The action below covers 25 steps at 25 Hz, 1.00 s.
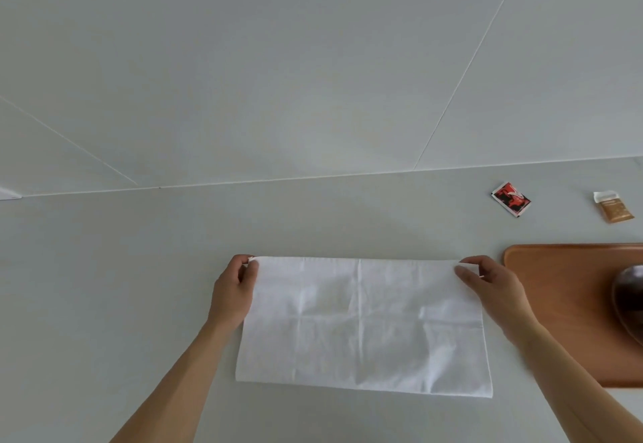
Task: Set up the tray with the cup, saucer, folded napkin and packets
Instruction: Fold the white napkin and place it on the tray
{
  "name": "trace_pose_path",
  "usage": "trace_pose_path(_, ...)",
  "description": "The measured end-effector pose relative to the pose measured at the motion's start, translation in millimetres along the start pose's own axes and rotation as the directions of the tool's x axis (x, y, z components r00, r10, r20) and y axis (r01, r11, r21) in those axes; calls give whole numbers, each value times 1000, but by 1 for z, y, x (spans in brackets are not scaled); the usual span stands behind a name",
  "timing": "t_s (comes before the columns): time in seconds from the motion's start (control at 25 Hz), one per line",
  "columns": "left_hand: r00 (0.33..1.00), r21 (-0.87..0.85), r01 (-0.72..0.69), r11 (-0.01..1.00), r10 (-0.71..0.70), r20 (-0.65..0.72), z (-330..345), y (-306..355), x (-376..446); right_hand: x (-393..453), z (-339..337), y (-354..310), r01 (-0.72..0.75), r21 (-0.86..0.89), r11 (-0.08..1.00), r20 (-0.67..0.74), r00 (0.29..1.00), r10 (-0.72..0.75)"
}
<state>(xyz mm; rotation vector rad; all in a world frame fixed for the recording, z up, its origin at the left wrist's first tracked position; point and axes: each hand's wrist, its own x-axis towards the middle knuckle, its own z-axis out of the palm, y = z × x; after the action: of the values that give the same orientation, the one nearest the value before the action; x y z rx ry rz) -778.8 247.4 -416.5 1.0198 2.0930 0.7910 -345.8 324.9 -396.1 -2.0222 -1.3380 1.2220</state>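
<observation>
A white napkin [363, 324] lies flat on the pale table, folded into a wide rectangle with creases showing. My left hand [235, 291] pinches its far left corner. My right hand [487, 286] pinches its far right corner. To the right lies a brown wooden tray [556, 303], cut off by the frame edge. A dark rounded object [628, 298], partly out of view, rests on the tray. Beyond the tray lie a red and black packet [510, 198] and a brown packet [614, 206].
The pale table [139, 251] runs back to a white panelled wall [313, 77]. A small white fitting [8, 193] sits at the far left where table meets wall.
</observation>
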Motion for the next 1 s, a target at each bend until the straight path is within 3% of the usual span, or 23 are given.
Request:
trace_pose_path(0.16, 997, 180, -19, 984, 32, -66, 7, 0, 4, 7, 8, 3, 29, -168, 985, -83, 996, -44)
trace_pose_path(0.36, 990, 351, 33, 936, 17, -138, 14, 5, 5, 10, 15, 3, 58, -209, 976, -134, 987, -87)
trace_pose_path(0.64, 971, 549, -35, 835, 159, -179, 14, 0, -1, 12, 22, 1, 103, -351, 931, -163, 972, -170)
trace_pose_path(0.72, 959, 588, -59, 806, 209, -191, 13, -3, -2, 9, 25, 0, 108, -426, 898, -188, 961, -204)
trace_pose_path(0.8, 938, 638, -72, 767, 270, -219, 12, -2, -7, 0, 29, -1, 175, -559, 811, -192, 924, -331)
trace_pose_path(0.88, 901, 693, -177, 698, 398, -172, 18, 0, -23, -18, 39, -2, 294, -627, 721, -160, 858, -489)
trace_pose_path(1.0, 805, 624, -519, 584, 580, 127, 50, 3, -74, -64, 70, 5, 447, -622, 643, -7, 818, -575)
